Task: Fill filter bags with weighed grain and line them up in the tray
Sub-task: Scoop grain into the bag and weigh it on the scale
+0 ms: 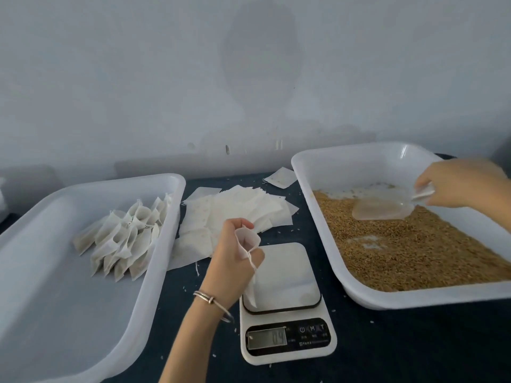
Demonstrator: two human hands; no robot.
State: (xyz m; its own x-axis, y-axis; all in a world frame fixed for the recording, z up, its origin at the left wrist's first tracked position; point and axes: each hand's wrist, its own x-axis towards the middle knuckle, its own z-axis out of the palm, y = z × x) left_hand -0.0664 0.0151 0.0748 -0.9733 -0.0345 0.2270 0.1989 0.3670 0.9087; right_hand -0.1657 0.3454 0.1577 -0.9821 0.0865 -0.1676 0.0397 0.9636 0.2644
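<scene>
The left hand (235, 258) grips an empty filter bag (250, 261), mouth held open, above the platform of the scale (287, 305). The scale stands on the dark bench (401, 341) between two white trays; its display is lit, the reading blurred. The right hand (459, 183) holds the handle of a clear scoop (381, 207), whose blade rests on the grain (401, 252) in the right tray (312, 172). Filled bags (124, 239) lie overlapping in rows at the far end of the left tray (83, 341). A loose pile of empty bags (235, 211) lies on the bench between the trays, behind the scale.
</scene>
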